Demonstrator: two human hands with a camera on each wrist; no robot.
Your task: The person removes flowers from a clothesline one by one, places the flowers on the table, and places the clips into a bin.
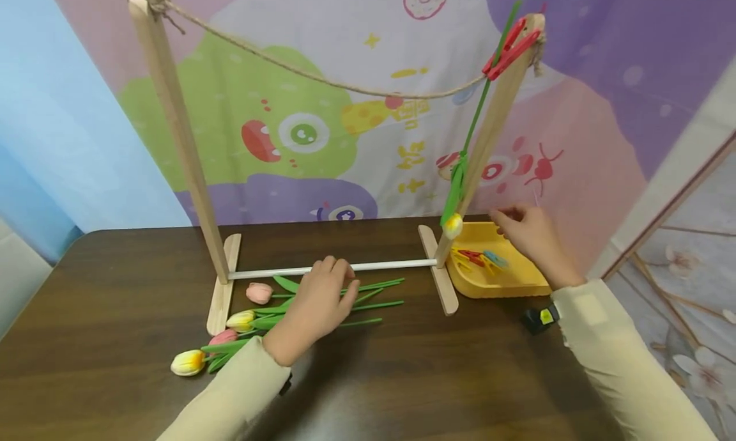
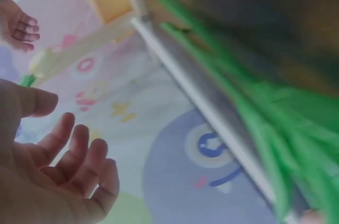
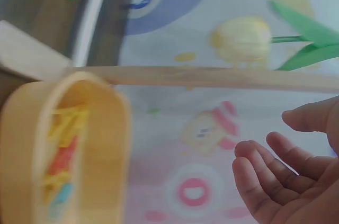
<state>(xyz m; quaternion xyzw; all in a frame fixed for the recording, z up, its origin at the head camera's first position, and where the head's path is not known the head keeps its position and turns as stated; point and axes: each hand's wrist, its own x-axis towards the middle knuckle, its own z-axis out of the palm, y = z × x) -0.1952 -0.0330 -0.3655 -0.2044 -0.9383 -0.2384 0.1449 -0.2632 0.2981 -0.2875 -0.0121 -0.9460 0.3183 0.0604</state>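
Observation:
My left hand (image 1: pixel 324 294) hovers over the tulips on the table, its fingers loosely bent around nothing. Beneath it lie several artificial tulips, among them a pink one (image 1: pixel 259 293) and a yellow-white one (image 1: pixel 188 363), their green stems (image 1: pixel 376 305) pointing right. Above the yellow tray (image 1: pixel 506 290), my right hand (image 1: pixel 531 236) is relaxed and holds nothing. Inside that tray are several clothespins (image 1: pixel 471 257) in red, yellow and blue. A red clothespin (image 1: pixel 510 52) clips another yellow-white tulip (image 1: pixel 453 225) upside down on the rope (image 1: pixel 322 80), at its right end.
Two wooden posts (image 1: pixel 181 134) on flat feet carry the rope, with a white rod (image 1: pixel 397 264) joining them low down. Behind the dark wooden table (image 1: pixel 391 390) hangs a printed cartoon cloth (image 1: pixel 230 108). A small black object (image 1: pixel 539 319) sits by the right sleeve.

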